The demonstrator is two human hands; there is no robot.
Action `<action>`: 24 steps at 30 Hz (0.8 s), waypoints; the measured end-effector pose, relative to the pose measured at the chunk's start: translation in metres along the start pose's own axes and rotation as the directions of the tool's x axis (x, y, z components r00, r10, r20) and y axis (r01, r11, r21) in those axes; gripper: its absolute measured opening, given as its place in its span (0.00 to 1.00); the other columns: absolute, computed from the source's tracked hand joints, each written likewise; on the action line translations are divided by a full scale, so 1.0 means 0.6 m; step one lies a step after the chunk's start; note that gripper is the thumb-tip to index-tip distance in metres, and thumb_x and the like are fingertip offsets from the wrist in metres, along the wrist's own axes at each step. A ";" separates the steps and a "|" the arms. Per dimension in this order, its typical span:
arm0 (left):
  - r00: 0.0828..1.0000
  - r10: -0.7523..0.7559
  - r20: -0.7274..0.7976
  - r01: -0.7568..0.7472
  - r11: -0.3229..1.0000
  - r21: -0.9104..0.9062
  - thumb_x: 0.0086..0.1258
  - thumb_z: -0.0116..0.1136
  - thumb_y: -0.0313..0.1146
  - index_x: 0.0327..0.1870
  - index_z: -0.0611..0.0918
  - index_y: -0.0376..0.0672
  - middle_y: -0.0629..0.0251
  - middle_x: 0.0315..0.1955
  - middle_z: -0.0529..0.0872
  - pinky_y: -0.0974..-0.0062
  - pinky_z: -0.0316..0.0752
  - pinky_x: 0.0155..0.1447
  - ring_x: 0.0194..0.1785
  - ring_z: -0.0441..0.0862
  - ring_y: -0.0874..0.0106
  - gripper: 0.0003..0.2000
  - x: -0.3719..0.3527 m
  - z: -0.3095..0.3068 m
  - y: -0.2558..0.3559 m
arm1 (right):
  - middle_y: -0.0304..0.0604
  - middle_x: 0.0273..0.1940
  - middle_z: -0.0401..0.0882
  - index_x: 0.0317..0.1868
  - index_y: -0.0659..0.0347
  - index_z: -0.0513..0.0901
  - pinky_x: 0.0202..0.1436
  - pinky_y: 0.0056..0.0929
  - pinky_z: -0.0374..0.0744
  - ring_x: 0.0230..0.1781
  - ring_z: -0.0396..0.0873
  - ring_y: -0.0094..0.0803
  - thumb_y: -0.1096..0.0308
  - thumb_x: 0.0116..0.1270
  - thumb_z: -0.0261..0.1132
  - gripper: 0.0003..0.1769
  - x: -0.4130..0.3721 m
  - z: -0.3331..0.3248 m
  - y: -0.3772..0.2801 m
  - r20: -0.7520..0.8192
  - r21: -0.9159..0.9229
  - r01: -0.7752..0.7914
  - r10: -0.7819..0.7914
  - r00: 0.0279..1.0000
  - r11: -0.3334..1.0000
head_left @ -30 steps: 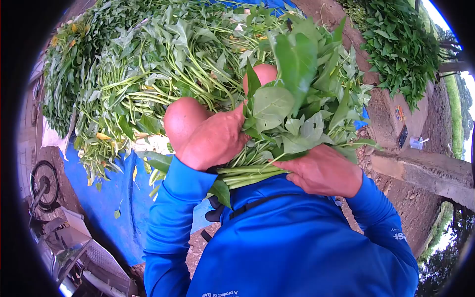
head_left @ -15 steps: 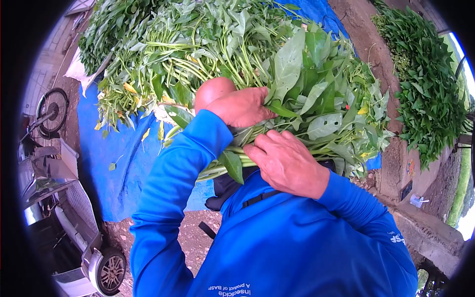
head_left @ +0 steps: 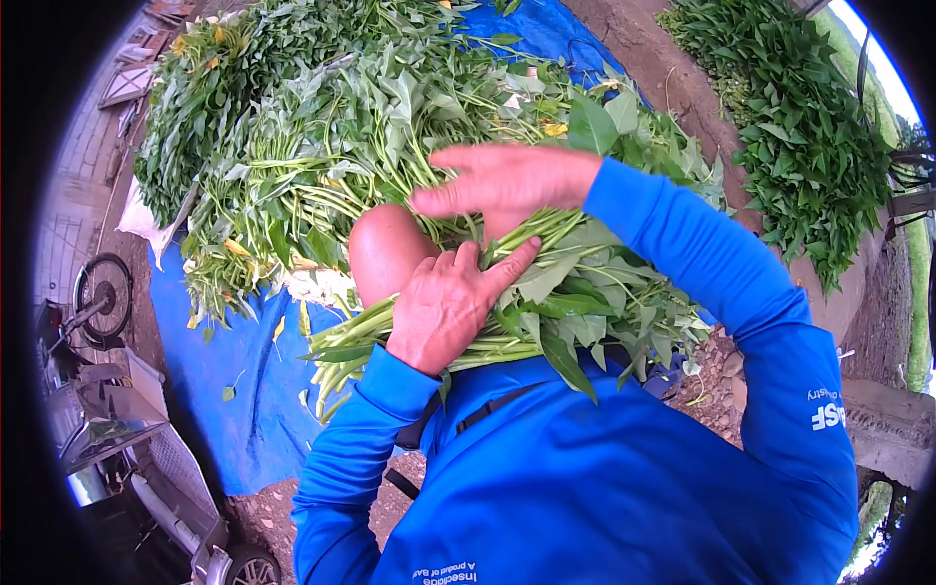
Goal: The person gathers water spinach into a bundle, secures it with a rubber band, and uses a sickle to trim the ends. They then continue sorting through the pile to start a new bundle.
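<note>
A bundle of water spinach lies across my lap, its pale cut stems pointing left and its leaves to the right. My left hand is closed over the stems, pressing them down. Above the bundle, my right hand is slightly blurred, its fingers stretched out and the palm over the upper stems. Nothing shows in its grasp. My bare knee rises just left of both hands. Beyond it spreads a large heap of loose water spinach, with some yellow leaves.
A blue tarp lies under the heap, with scattered leaves on it. Another pile of greens is at the right, past a strip of bare ground. A vehicle with a wheel stands at the left.
My right hand has lifted off the bundle and swung up and left, fingers now stretched out. My left hand has come down onto the stems. The bundle sits further left and lower.
</note>
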State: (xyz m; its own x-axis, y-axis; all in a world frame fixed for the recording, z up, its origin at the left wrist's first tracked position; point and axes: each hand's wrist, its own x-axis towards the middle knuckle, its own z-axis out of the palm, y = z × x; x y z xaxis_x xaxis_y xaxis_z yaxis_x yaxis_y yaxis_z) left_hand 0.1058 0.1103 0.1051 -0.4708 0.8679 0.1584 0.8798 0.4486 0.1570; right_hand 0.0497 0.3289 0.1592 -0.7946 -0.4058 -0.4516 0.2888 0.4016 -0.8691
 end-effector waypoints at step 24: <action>0.922 -0.212 0.324 0.317 0.894 -0.317 0.66 0.77 0.46 0.70 0.79 0.38 0.46 0.54 0.89 0.52 0.77 0.65 0.58 0.85 0.44 0.34 -0.051 -0.049 -0.052 | 0.66 0.69 0.77 0.85 0.73 0.55 0.75 0.49 0.74 0.69 0.78 0.56 0.49 0.58 0.80 0.64 -0.095 0.057 0.086 0.120 -0.662 0.307 -0.307 0.944 0.684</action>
State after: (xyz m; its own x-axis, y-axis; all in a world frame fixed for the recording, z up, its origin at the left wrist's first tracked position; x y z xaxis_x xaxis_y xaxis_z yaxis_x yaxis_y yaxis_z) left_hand 0.0909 0.0634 0.1239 -0.5997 0.7742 -0.2026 0.6168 0.6085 0.4994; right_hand 0.1282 0.3451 0.1333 -0.7750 -0.6049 -0.1832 -0.3998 0.6938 -0.5990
